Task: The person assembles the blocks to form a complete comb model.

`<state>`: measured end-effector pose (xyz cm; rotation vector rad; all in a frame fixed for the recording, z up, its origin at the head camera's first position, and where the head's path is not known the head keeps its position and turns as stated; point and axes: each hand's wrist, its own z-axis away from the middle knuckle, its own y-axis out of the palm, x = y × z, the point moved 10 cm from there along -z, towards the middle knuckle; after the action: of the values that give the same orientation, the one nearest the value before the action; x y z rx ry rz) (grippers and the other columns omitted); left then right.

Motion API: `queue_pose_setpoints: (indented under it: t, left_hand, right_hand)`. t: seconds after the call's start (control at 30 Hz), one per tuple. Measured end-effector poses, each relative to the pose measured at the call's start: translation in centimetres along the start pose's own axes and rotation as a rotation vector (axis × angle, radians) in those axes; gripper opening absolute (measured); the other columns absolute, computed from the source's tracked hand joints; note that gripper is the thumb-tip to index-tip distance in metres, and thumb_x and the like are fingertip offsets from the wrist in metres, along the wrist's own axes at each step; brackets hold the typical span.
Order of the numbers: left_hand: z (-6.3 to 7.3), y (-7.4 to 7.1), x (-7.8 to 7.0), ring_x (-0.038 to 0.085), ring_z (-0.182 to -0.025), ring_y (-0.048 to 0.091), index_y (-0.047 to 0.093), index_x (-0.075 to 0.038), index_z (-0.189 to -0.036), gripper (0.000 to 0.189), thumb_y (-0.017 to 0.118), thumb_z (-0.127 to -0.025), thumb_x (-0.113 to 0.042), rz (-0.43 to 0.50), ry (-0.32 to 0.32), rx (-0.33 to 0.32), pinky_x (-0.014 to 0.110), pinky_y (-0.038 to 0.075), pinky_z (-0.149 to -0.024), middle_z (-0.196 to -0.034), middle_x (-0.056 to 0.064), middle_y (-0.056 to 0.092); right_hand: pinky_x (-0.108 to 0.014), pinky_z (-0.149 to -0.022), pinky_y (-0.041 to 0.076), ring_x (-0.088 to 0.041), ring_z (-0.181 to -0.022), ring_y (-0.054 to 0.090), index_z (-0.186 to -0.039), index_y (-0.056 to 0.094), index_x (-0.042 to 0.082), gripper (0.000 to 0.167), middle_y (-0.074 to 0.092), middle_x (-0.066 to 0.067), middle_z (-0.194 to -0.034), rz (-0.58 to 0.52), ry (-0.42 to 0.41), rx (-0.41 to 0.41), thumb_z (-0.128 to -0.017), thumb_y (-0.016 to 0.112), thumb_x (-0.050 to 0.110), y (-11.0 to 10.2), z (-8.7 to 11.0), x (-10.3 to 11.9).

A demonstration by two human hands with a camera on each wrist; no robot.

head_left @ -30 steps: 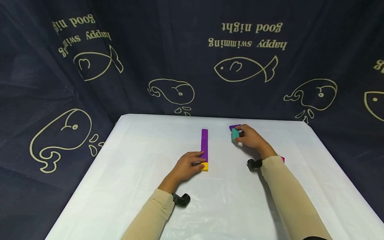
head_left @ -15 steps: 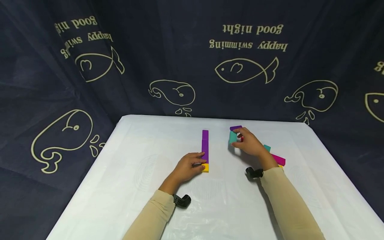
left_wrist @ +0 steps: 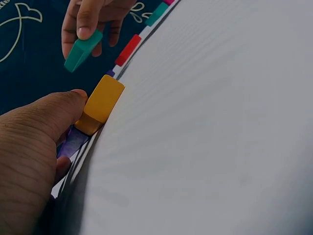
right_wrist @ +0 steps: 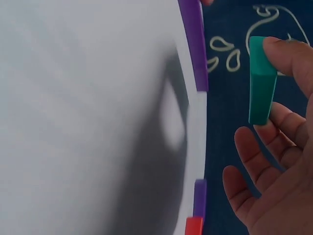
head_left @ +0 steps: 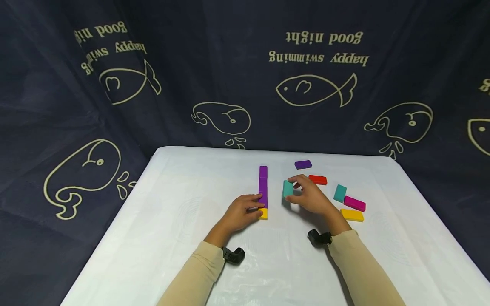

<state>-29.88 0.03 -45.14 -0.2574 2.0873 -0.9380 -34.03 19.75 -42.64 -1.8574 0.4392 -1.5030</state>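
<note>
My right hand (head_left: 311,199) pinches a teal block (head_left: 288,189) between thumb and fingertips. The block is held above the table, right of a straight row of purple blocks (head_left: 263,185). In the right wrist view the teal block (right_wrist: 262,81) stands clear of the tabletop. A yellow block (head_left: 263,214) ends the row at its near end. My left hand (head_left: 240,211) rests at the row's left side, fingers extended onto the purple part and thumb at the yellow block. The left wrist view shows that thumb against the yellow block (left_wrist: 101,103); its other fingers are mostly hidden.
Loose on the right of the white table (head_left: 199,178) lie a dark purple block (head_left: 303,164), a red block (head_left: 318,179), another teal block (head_left: 340,193), a magenta block (head_left: 354,203) and a yellow block (head_left: 352,215). A dark printed curtain (head_left: 245,76) hangs behind.
My right hand has carried the teal block left and nearer, away from the dark purple block, uncovering the loose blocks on the right. The left hand stays at the row.
</note>
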Motion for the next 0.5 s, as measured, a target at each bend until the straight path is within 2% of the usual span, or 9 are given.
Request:
queue_pose_setpoints:
  t: [0.23,0.4,0.5]
  left_hand:
    - [-0.2,0.0,-0.1,0.029,-0.127,0.054,0.075,-0.008,-0.115,0.028,0.074,-0.088,-0.016,0.009,0.008,-0.004,0.042,0.040,-0.109,-0.138,0.009,0.059]
    - [-0.2,0.1,-0.1,0.028,-0.128,0.053,0.075,-0.007,-0.116,0.028,0.073,-0.089,-0.016,0.015,0.012,0.003,0.042,0.040,-0.109,-0.138,0.010,0.059]
    - [-0.2,0.1,0.0,0.028,-0.128,0.053,0.074,-0.007,-0.116,0.029,0.073,-0.089,-0.016,0.019,0.009,0.007,0.043,0.040,-0.109,-0.139,0.010,0.059]
  right_hand:
    - [-0.051,-0.095,0.050,-0.026,-0.114,0.055,-0.132,0.056,0.014,0.057,0.054,-0.004,-0.131,0.010,-0.015,0.006,-0.083,0.081,0.030,1.4,1.5,1.4]
    - [-0.048,-0.097,0.049,-0.024,-0.112,0.056,-0.128,0.057,0.014,0.055,0.056,-0.002,-0.127,0.012,-0.040,0.011,-0.081,0.083,0.025,2.4,2.5,2.3]
    - [-0.047,-0.097,0.049,-0.022,-0.111,0.056,-0.127,0.057,0.015,0.055,0.056,0.000,-0.126,0.022,-0.050,0.037,-0.080,0.084,0.027,3.3,3.1,2.9]
